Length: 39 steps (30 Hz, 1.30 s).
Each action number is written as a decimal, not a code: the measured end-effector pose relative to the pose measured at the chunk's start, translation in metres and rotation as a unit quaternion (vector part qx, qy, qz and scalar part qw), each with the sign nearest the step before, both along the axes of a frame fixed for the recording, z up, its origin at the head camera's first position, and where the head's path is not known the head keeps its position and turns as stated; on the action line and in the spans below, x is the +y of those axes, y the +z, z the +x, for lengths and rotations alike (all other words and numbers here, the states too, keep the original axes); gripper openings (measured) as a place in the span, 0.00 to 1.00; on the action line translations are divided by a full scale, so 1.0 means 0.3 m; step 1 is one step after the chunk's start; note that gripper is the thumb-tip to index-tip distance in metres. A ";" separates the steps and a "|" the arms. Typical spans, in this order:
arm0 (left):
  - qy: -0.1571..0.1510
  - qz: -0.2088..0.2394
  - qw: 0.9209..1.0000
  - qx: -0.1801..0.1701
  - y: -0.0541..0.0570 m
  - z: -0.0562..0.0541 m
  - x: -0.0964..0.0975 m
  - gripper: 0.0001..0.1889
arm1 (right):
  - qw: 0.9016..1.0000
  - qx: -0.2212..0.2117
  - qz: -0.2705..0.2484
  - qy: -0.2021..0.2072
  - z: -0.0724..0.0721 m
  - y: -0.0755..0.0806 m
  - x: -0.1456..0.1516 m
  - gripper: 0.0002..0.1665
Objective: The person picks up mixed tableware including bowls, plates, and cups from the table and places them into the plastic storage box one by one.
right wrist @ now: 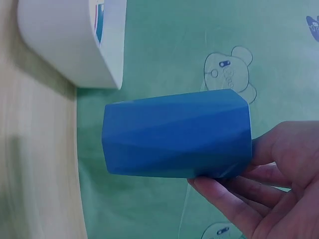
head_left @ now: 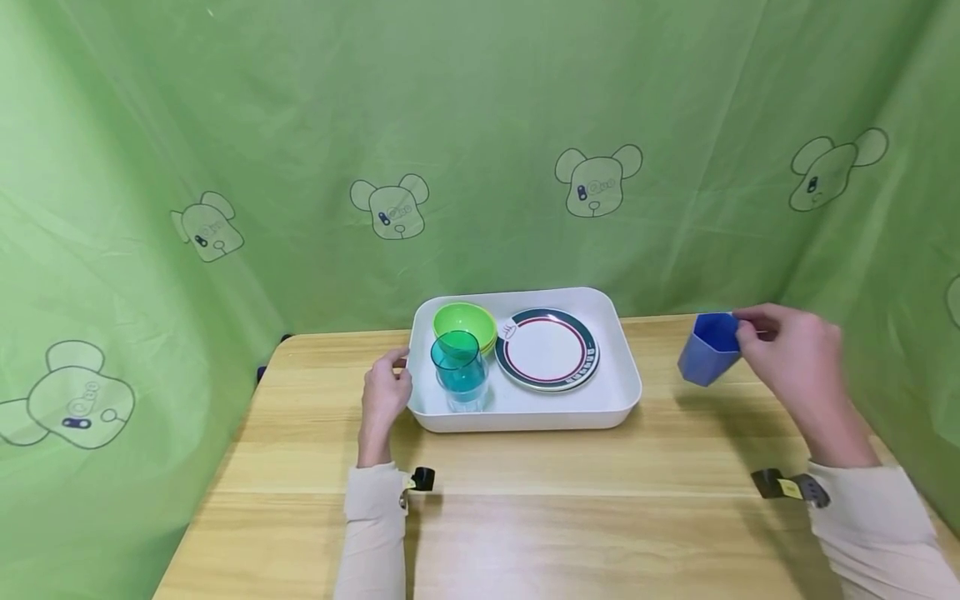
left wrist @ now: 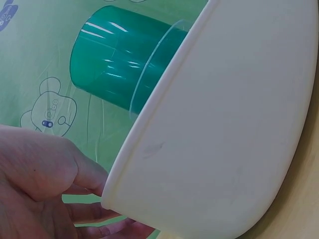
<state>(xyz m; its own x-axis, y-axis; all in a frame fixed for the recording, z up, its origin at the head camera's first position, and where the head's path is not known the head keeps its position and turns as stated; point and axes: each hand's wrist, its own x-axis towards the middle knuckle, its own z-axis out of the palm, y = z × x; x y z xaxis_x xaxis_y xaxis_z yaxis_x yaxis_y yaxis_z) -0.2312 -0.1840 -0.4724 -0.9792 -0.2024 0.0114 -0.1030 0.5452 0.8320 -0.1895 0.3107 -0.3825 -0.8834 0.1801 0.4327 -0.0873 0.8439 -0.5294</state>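
On the right, my right hand holds a blue faceted cup by its rim, thumb and fingers pinching it above the table. The right wrist view shows the cup from the side. My left hand grips the left edge of a white tray, thumb against the rim in the left wrist view. Inside the tray stand a teal cup nested in a clear cup, stacked green bowls with a yellowish one under, and stacked plates with a dark green band.
The tray stands at the back of a wooden table. A green curtain with bear-head prints hangs behind it and along both sides. Cameras are strapped to both wrists.
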 end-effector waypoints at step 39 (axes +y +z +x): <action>-0.020 -0.002 1.000 0.012 0.002 0.004 -0.007 0.22 | 0.995 0.043 -0.022 0.088 -0.066 0.033 -0.299 0.12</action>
<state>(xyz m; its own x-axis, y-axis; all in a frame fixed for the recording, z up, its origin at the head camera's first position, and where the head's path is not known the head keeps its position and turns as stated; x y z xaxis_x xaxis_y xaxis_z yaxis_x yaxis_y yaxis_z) -0.2299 -0.1860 -0.4717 -0.9859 -0.1632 0.0360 -0.0610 0.5518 0.8318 -0.2093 0.2210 -0.3727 -0.8625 0.0460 0.5039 -0.2793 0.7871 -0.5499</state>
